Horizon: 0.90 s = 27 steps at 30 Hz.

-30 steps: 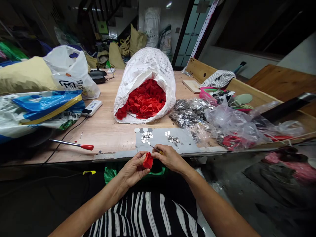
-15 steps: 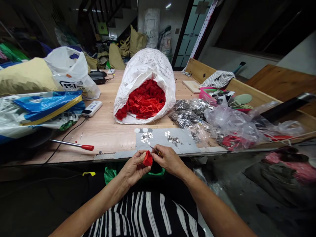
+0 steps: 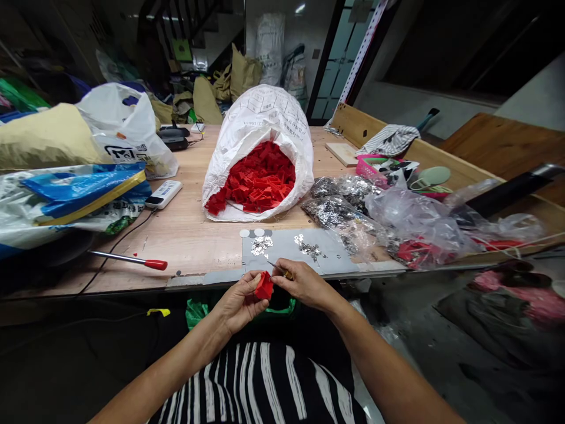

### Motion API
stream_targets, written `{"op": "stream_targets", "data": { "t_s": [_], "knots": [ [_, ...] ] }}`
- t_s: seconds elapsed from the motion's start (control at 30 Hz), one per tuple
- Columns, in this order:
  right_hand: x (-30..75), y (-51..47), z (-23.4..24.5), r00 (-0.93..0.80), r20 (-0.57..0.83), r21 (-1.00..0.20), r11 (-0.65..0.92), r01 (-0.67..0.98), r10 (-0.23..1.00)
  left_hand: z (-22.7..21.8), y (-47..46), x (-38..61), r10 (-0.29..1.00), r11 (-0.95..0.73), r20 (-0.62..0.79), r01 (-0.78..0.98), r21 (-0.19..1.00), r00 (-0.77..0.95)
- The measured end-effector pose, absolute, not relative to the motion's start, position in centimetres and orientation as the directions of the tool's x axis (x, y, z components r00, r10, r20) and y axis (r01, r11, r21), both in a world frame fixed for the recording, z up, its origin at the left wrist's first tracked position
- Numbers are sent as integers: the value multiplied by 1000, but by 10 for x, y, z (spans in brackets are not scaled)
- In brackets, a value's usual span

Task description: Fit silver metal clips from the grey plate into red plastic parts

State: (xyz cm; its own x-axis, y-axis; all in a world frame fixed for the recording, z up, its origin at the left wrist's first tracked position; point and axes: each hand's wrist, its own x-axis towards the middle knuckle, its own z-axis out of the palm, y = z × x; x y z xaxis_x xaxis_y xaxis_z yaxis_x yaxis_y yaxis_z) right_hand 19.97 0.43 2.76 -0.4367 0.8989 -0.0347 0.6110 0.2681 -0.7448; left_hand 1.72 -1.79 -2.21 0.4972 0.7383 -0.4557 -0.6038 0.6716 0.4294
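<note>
Left hand [image 3: 238, 301] pinches a red part [image 3: 264, 286]; right hand [image 3: 301, 282] grips a thin tool [image 3: 279, 269], near table [image 3: 194, 235] edge

Table [image 3: 189, 235]: sack [image 3: 265, 126] at centre with plastic pieces [image 3: 258, 182] in it, remote control [image 3: 163, 194] to its left, clear bags [image 3: 388, 218] to its right. Metal plate [image 3: 291, 250] at the near edge before the sack, screwdriver [image 3: 128, 259] left of the plate. Just before the edge: left hand [image 3: 238, 303] and right hand [image 3: 302, 282] side by side, plastic part [image 3: 264, 287] between them, thin tool [image 3: 279, 270] in the right.
</note>
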Motion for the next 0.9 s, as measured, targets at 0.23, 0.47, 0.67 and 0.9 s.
{"op": "stream_targets", "data": {
  "t_s": [0.23,0.47,0.67,0.9],
  "knots": [
    [203,11,19,-424,-66,-854,169,492,903,-21,-20,19,731,679,-467,-601,421,498],
    [199,11,5,-477,-123,-944,46,327,870,-23,-20,16,715,699,-443,-542,466,541],
    [197,12,0,-444,-127,-960,3,280,887,-20,-14,18,697,717,-488,-512,473,525],
    [201,9,-9,-297,-84,-965,-3,263,951,-11,-14,9,859,460,-346,-273,845,378]
  ]
}}
